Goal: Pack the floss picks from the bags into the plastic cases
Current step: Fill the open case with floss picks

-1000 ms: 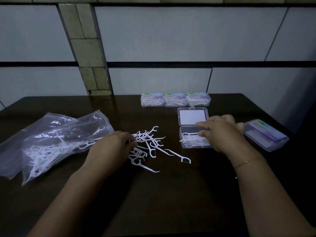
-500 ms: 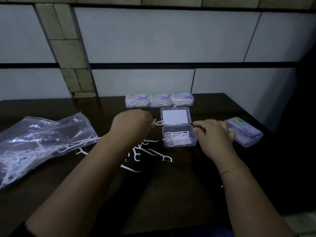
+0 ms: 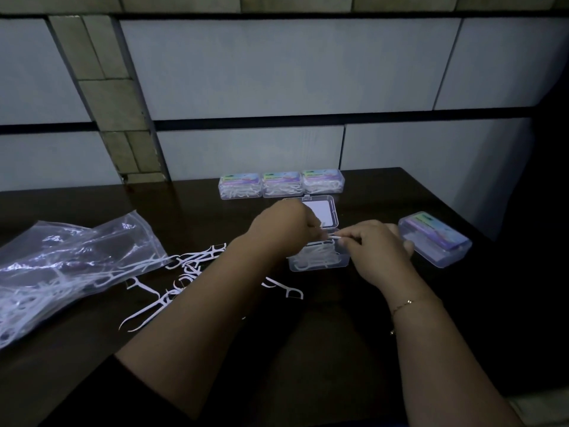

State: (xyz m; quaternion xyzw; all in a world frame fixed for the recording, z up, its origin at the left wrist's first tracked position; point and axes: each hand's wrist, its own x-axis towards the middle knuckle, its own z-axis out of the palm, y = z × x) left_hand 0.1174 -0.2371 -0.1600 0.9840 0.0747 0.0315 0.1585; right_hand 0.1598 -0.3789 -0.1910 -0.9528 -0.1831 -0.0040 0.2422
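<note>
Both hands, left hand (image 3: 289,226) and right hand (image 3: 374,248), pinch one floss pick (image 3: 334,237) over our open case (image 3: 320,257); next we lower it in.

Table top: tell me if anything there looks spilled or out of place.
Loose floss picks lie scattered on the dark table beside the open mouth of the plastic bag, crisscrossed at random angles. One pick lies apart, just in front of the open case. The closed cases sit in a neat row.
</note>
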